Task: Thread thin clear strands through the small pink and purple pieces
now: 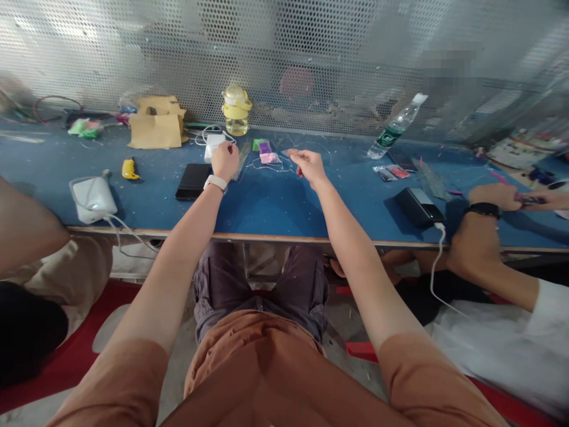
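My left hand (226, 160), with a pale band at the wrist, is closed above the table beside a white charger (214, 146) and a bundle of thin clear strands (242, 159). My right hand (309, 167) is pinched around something thin that I cannot make out. Between the hands lie small packets, one green (256, 144), one purple (264, 148) and one pink (269, 158), with a thin pale string (275, 168) just in front. A black flat case (192, 181) rests near my left wrist.
On the blue table (275, 207) stand a yellow-lidded bottle (236, 112) and a tilted water bottle (397, 129). A white power bank (94, 198) and yellow cutter (130, 169) lie left. At right are a black power bank (418, 207) and another person's hands (495, 196).
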